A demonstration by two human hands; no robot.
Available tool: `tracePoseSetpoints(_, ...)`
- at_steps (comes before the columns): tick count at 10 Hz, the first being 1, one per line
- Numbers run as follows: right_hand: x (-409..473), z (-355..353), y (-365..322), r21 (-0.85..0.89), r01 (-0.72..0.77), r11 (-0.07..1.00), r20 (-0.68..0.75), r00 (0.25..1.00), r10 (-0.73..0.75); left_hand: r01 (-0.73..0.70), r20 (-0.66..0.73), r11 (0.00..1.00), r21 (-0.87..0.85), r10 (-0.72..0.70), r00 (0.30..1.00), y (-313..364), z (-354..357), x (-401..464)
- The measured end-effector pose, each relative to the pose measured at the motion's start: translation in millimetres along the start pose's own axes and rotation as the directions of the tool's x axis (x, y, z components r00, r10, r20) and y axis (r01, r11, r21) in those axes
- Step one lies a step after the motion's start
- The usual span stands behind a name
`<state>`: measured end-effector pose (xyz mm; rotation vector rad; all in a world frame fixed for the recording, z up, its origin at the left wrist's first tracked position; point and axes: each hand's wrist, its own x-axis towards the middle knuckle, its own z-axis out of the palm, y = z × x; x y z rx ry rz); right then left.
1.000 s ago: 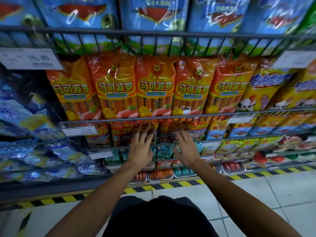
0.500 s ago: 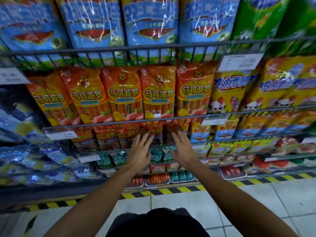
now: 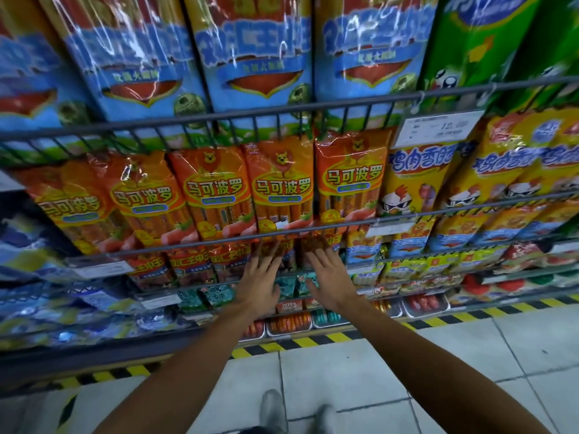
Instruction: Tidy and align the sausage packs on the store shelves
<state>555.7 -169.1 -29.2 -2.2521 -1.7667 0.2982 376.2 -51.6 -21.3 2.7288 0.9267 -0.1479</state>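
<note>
fingers (image 3: 272,250) spread flat on both my left hand (image 3: 260,285) and right hand (image 3: 332,277), pressing the red sausage packs (image 3: 282,252) just under the front rail (image 3: 219,242) of the shelf, nothing gripped

Five sausage packs (image 3: 282,189) stand side by side behind the rail (image 3: 313,228). Chicken packs (image 3: 416,183) stand right of them. Both hands (image 3: 260,283) (image 3: 332,277) lie below the rail.

One head-worn wide-angle view; faces forward and down, close to the wire shelves (image 3: 282,114).
</note>
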Motion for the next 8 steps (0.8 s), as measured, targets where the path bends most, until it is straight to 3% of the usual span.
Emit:
tracePoseSetpoints(2,0.9,7.9,-4.4,-0.006,-0.097,0.995,0.039,0.995,0.097,-0.046,0.044,0.998,0.042,0.044,0.998,-4.5,8.2,1.7)
tracePoseSetpoints(5,-38.8,-21.3,-11.5,0.206,-0.156,0.966,0.124,0.983,0.133,-0.137,-0.101,0.960,-0.242,0.116,0.988,-16.6,15.9,-7.1)
tracePoseSetpoints(6,-53.5,-33.5,-3.3,0.206,-0.209,0.956,0.244,0.957,0.157,-0.144,-0.083,0.935,-0.323,0.124,0.989,-19.4,10.2,-10.0)
tracePoseSetpoints(7,-60.6,-45.8,3.8,0.206,-0.230,0.951,0.295,0.941,0.164,-0.131,0.019,0.935,-0.329,0.146,0.989,-18.2,7.0,-15.4)
tracePoseSetpoints(8,-69.8,-61.2,19.7,0.208,-0.227,0.951,0.331,0.932,0.150,-0.096,0.031,0.927,-0.364,0.115,0.993,-16.1,11.8,-15.7)
